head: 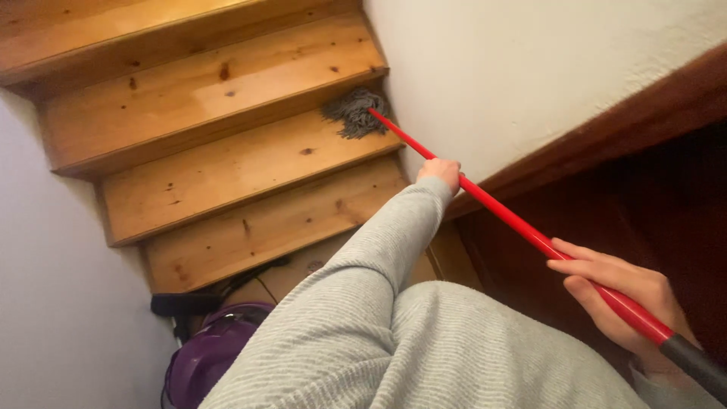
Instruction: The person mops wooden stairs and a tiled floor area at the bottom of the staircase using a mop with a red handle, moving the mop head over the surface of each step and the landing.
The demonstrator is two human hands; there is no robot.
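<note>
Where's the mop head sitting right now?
In the head view, the grey mop head lies at the right end of a wooden stair tread, tucked against the riser above and close to the white wall, at the far end of the red handle.

A single head-worn camera looks steeply down a wooden staircase (227, 163), its treads running toward eleven o'clock. It sits close above the person's grey-sleeved arms, which fill the frame from five to seven o'clock. A white wall (530, 68) stands at one o'clock.
</note>
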